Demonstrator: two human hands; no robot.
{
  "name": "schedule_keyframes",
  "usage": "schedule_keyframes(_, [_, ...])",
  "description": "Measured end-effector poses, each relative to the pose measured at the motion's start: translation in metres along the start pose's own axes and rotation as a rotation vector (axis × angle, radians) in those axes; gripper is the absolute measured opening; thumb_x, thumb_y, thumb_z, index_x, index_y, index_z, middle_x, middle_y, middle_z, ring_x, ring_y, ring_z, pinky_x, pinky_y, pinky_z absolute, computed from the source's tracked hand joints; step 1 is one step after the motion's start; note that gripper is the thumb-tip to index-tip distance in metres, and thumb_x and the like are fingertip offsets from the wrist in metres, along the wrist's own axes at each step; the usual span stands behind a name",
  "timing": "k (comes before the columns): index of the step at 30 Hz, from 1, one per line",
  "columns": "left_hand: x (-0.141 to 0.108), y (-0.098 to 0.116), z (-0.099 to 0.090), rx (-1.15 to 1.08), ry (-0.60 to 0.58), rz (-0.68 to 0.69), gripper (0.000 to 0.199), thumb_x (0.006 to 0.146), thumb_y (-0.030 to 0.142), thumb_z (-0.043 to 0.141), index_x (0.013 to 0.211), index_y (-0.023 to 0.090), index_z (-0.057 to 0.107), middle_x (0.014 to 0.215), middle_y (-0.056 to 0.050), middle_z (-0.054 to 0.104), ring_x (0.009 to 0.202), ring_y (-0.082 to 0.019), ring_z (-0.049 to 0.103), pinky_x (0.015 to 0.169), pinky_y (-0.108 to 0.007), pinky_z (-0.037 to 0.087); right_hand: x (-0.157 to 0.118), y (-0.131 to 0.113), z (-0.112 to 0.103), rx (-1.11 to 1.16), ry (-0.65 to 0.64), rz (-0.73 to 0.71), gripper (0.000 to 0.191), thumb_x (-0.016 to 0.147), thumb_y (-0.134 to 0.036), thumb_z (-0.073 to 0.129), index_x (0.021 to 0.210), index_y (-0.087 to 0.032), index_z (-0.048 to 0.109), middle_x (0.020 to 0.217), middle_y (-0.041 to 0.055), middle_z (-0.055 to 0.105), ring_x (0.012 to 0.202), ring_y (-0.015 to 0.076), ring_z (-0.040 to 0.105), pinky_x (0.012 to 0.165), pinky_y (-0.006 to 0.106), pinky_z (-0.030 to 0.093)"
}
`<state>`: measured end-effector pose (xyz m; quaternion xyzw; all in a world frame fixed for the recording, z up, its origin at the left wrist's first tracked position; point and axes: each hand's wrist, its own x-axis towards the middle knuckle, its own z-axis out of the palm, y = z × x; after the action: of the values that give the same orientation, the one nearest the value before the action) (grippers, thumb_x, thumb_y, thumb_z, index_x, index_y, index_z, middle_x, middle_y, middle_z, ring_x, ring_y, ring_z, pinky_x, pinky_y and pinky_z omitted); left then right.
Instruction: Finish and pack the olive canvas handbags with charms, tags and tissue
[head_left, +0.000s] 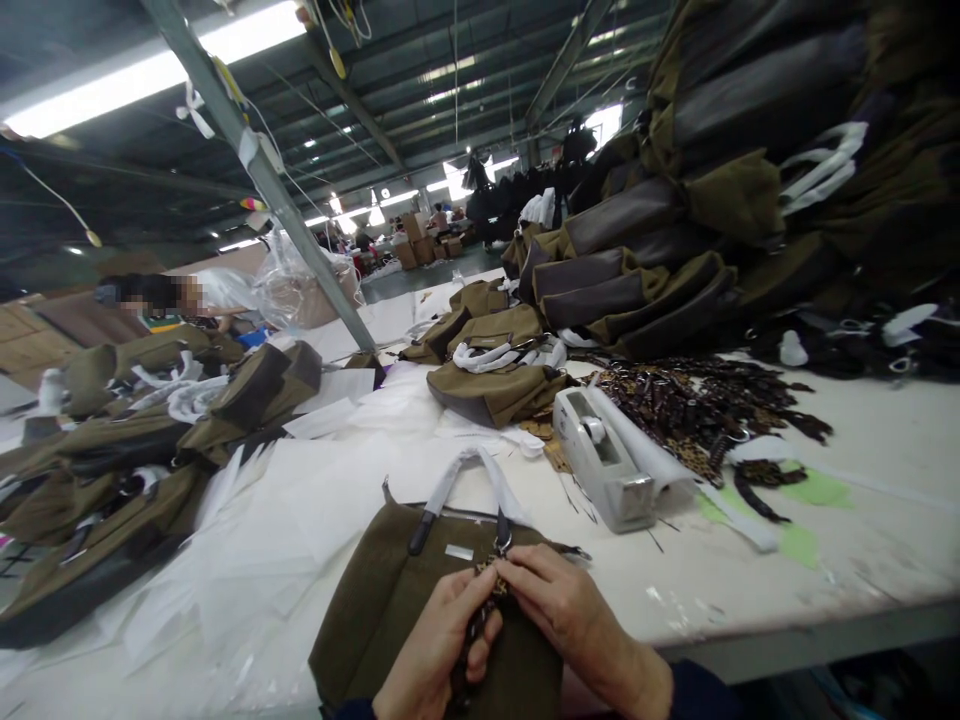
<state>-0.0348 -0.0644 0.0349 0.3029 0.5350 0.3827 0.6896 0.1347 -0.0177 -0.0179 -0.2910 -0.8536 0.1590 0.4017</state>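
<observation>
A leopard-print strap (500, 590) is being pinched by the left hand (448, 630) and the right hand (562, 603) against an olive bag's (371, 600) front. The bag is being supported by a white table (727, 580).

My bag (367, 600) is plain olive green, with a silver plate (459, 552), white-wrapped handles (450, 482) and black handle ends (421, 533). My strap (501, 590) is leopard-spotted, tan and dark brown, and the heap (675, 400) near me repeats those spots and browns. My sleeve (697, 692) is dark navy. I see an off-white table (750, 580), white sheets (262, 530), a pale grey dispenser (626, 497) and light green slips (817, 488). The bags piled to my right (600, 290) pair olive with dark grey.
</observation>
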Motion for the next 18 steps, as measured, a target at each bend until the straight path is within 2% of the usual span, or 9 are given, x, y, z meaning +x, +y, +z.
schedule_keyframes(3, [0.004, -0.008, -0.004, 0.059, -0.017, 0.084, 0.037, 0.089, 0.051, 0.058, 0.081, 0.014, 0.056, 0.061, 0.001, 0.06, 0.032, -0.002, 0.035, 0.032, -0.015, 0.027, 0.001, -0.005, -0.008, 0.127, -0.055, 0.043, 0.029, 0.091, -0.011, 0.05, 0.116, -0.02, 0.064, 0.109, 0.0093, 0.066, 0.1, 0.0212, 0.063, 0.087, 0.034, 0.056])
schedule_keyframes(6, [0.004, -0.013, -0.008, 0.051, 0.007, 0.116, 0.035, 0.089, 0.049, 0.059, 0.089, 0.014, 0.057, 0.071, -0.003, 0.067, 0.032, -0.002, 0.039, 0.032, -0.014, 0.029, 0.009, -0.01, -0.017, 0.244, -0.048, 0.268, 0.019, 0.09, -0.017, 0.056, 0.107, -0.019, 0.062, 0.099, 0.0064, 0.064, 0.085, 0.0179, 0.063, 0.075, 0.029, 0.056])
schedule_keyframes(8, [0.002, -0.014, -0.008, 0.066, 0.008, 0.12, 0.035, 0.089, 0.049, 0.059, 0.092, 0.014, 0.057, 0.072, -0.003, 0.067, 0.033, -0.001, 0.04, 0.032, -0.013, 0.029, 0.019, -0.012, -0.018, 0.22, -0.043, 0.406, 0.027, 0.086, -0.023, 0.064, 0.113, -0.018, 0.059, 0.096, 0.0053, 0.063, 0.074, 0.017, 0.061, 0.067, 0.03, 0.055])
schedule_keyframes(9, [0.001, -0.013, -0.007, 0.075, 0.01, 0.117, 0.035, 0.088, 0.049, 0.06, 0.093, 0.014, 0.057, 0.072, -0.003, 0.067, 0.034, -0.001, 0.04, 0.032, -0.013, 0.029, 0.023, -0.012, -0.016, 0.191, -0.057, 0.428, 0.032, 0.085, -0.023, 0.066, 0.116, -0.018, 0.059, 0.096, 0.0051, 0.063, 0.074, 0.0174, 0.061, 0.068, 0.031, 0.054])
schedule_keyframes(11, [-0.002, -0.012, -0.005, 0.088, 0.02, 0.108, 0.034, 0.088, 0.048, 0.061, 0.094, 0.014, 0.056, 0.071, -0.002, 0.066, 0.034, -0.001, 0.041, 0.032, -0.012, 0.029, 0.032, -0.012, -0.011, 0.148, -0.095, 0.398, 0.025, 0.085, -0.018, 0.065, 0.111, -0.019, 0.063, 0.095, 0.0046, 0.064, 0.079, 0.0188, 0.062, 0.075, 0.033, 0.053])
schedule_keyframes(13, [-0.003, -0.011, -0.004, 0.094, 0.034, 0.098, 0.034, 0.087, 0.048, 0.062, 0.095, 0.015, 0.056, 0.07, 0.0, 0.065, 0.034, -0.002, 0.042, 0.031, -0.012, 0.029, 0.035, -0.012, -0.006, 0.148, -0.114, 0.336, 0.012, 0.089, -0.013, 0.06, 0.095, -0.019, 0.067, 0.09, 0.004, 0.064, 0.083, 0.019, 0.062, 0.078, 0.032, 0.051])
schedule_keyframes(15, [-0.003, -0.011, -0.004, 0.094, 0.041, 0.097, 0.034, 0.087, 0.047, 0.062, 0.096, 0.015, 0.055, 0.07, -0.001, 0.065, 0.034, -0.002, 0.043, 0.031, -0.012, 0.028, 0.032, -0.012, -0.002, 0.162, -0.127, 0.255, 0.012, 0.09, -0.012, 0.058, 0.086, -0.018, 0.067, 0.087, 0.0039, 0.064, 0.083, 0.0186, 0.061, 0.076, 0.03, 0.05])
schedule_keyframes(18, [-0.001, -0.013, -0.007, 0.076, 0.038, 0.107, 0.036, 0.086, 0.048, 0.062, 0.097, 0.014, 0.057, 0.072, -0.002, 0.066, 0.035, -0.002, 0.045, 0.031, -0.012, 0.03, 0.021, -0.012, -0.002, 0.155, -0.128, 0.118, 0.01, 0.09, -0.012, 0.058, 0.086, -0.019, 0.065, 0.09, 0.0046, 0.063, 0.086, 0.0192, 0.059, 0.075, 0.029, 0.05])
